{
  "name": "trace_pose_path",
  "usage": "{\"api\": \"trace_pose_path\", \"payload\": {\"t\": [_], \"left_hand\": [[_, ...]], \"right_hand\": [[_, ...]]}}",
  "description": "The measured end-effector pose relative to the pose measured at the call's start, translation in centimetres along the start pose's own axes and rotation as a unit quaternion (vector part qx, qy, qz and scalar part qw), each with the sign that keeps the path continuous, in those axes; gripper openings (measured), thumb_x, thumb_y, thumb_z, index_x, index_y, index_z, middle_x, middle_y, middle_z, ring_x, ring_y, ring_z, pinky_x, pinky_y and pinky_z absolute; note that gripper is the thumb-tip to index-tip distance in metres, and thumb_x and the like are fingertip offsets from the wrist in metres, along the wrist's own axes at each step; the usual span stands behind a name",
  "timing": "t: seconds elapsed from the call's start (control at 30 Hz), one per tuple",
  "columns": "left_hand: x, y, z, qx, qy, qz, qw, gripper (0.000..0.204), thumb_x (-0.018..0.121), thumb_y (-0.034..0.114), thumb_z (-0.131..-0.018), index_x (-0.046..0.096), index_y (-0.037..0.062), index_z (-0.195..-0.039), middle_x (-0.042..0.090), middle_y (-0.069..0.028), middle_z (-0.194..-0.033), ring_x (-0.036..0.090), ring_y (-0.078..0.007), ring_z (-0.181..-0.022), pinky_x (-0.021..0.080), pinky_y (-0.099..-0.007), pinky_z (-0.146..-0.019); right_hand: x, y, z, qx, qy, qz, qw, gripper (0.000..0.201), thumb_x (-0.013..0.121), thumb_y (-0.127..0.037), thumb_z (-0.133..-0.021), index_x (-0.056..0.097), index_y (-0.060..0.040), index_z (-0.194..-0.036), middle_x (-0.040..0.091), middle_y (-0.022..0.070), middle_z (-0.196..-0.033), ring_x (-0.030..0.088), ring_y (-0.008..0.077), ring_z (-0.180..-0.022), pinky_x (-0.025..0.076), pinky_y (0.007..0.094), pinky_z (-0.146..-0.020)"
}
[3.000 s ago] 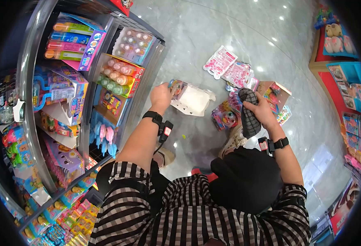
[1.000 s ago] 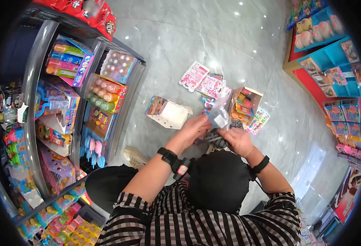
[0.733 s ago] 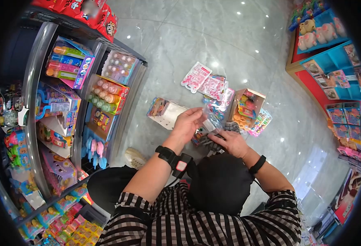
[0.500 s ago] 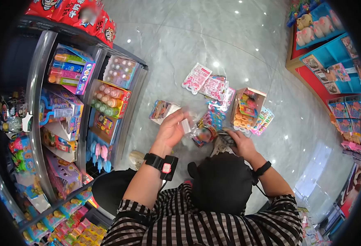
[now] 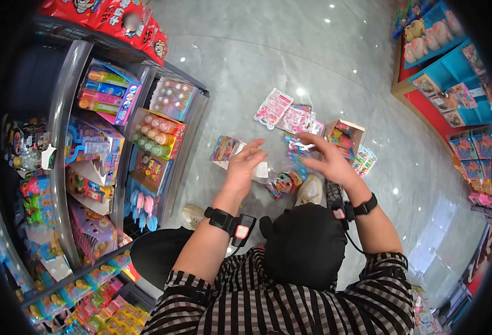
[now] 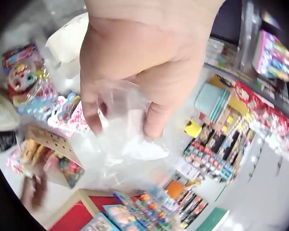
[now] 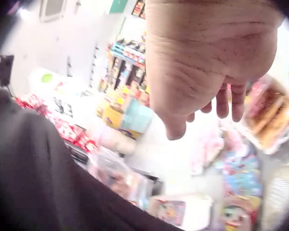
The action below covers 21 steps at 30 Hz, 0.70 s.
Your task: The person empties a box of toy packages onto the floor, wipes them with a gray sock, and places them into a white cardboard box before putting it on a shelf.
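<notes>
My left hand (image 5: 240,170) pinches a clear plastic bag (image 6: 120,139) with a white piece (image 6: 144,148) in it, fingers on one side and thumb on the other. In the head view the hand overlaps the white-and-printed carton (image 5: 226,149). My right hand (image 5: 332,159) holds nothing; its fingers are spread and bent over toy packages in clear wrap (image 5: 296,151), beside an open box of colourful items (image 5: 344,137). Below the right hand, next to a shoe (image 5: 311,190), is a dark checkered cloth-like item (image 5: 333,192). A package with a doll face (image 5: 284,183) lies between the hands.
Pink-and-white packets (image 5: 274,109) lie on the grey floor (image 5: 257,56), and bright cards (image 5: 364,161) stick out beside the open box. A stocked shelf (image 5: 201,106) runs along the left. Another display (image 5: 447,84) stands at the right.
Three seconds ago my right hand held the dark checkered item and my left touched the carton. Both hands then met; the left drew away with the clear bag, and the right let go and moved forward.
</notes>
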State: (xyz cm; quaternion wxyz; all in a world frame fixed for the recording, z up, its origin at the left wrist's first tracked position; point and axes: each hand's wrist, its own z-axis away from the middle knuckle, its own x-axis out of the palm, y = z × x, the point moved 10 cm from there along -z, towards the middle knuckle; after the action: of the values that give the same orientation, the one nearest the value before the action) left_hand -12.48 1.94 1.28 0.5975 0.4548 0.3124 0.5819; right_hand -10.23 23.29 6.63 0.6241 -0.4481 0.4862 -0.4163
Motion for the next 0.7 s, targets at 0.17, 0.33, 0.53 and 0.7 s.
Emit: {"api": "trace_pose_path", "payload": {"t": [0.17, 0.33, 0.53, 0.7], "left_hand": [[1.0, -0.9, 0.8, -0.038, 0.077, -0.085, 0.993, 0.023, 0.065, 0.019, -0.09, 0.063, 0.0004, -0.103, 0.064, -0.0073, -0.095, 0.058, -0.0129, -0.085, 0.047, -0.0274, -0.076], [3.2, -3.5, 3.5, -0.145, 0.007, -0.117, 0.982, 0.021, 0.066, 0.014, -0.088, 0.06, -0.0022, -0.099, 0.062, -0.0043, -0.08, 0.056, -0.0078, -0.066, 0.046, -0.0249, -0.057], [0.0, -10.3, 5.1, -0.219, -0.004, -0.047, 0.975, 0.023, 0.066, 0.013, -0.086, 0.059, -0.0024, -0.1, 0.064, -0.0066, -0.078, 0.059, -0.0094, -0.059, 0.047, -0.0249, -0.05], [-3.8, -11.6, 6.9, -0.249, 0.042, -0.1, 0.962, 0.036, 0.066, 0.016, -0.085, 0.055, -0.0022, -0.114, 0.064, -0.0089, -0.089, 0.061, -0.0127, -0.065, 0.051, -0.0256, -0.055]], "right_hand": [[7.2, 1.3, -2.0, 0.083, -0.216, 0.025, 0.973, 0.032, 0.071, -0.028, -0.083, 0.061, 0.0017, -0.089, 0.061, 0.0096, -0.07, 0.057, 0.0155, -0.066, 0.044, 0.0339, -0.059], [7.5, 6.9, -0.7, 0.188, -0.165, -0.057, 0.967, 0.023, 0.066, -0.019, -0.086, 0.062, 0.0025, -0.081, 0.063, 0.0065, -0.073, 0.058, 0.0115, -0.068, 0.046, 0.0279, -0.06], [11.3, 8.9, 1.5, 0.246, -0.262, -0.092, 0.928, 0.016, 0.061, -0.014, -0.09, 0.062, 0.0014, -0.086, 0.065, 0.0026, -0.081, 0.061, 0.0096, -0.07, 0.051, 0.0262, -0.061], [11.9, 11.8, -2.7, 0.223, -0.188, 0.089, 0.952, 0.021, 0.065, -0.018, -0.082, 0.059, 0.0022, -0.084, 0.065, 0.0139, -0.066, 0.067, 0.0215, -0.065, 0.051, 0.0357, -0.057]]}}
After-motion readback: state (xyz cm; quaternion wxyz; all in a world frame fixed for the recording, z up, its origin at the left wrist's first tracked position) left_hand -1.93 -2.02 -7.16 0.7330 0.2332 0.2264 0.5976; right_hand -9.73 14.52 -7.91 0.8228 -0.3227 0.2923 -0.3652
